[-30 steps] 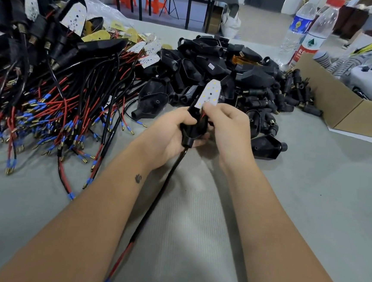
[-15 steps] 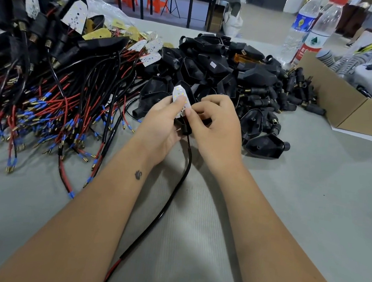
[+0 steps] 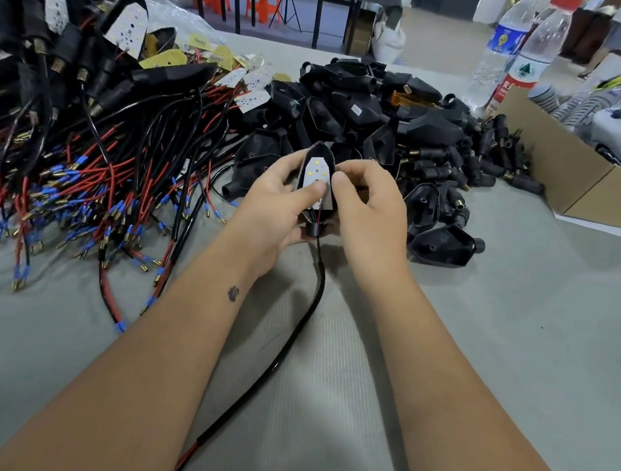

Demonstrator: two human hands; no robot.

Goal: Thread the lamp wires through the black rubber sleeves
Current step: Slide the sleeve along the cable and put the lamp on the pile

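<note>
Lamp wire (image 3: pixel 294 341) runs off the bottom edge; left hand (image 3: pixel 272 209) and right hand (image 3: pixel 373 210) grip the black housing (image 3: pixel 318 153), its base seemingly hidden.

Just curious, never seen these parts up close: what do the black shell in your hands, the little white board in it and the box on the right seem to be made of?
Black shell: probably moulded rubber or soft plastic, matte with a dull sheen.
White board: seemingly a rigid circuit board, flat white face with small yellow LED dots.
Box: plain brown cardboard, raw cut edges.
</note>
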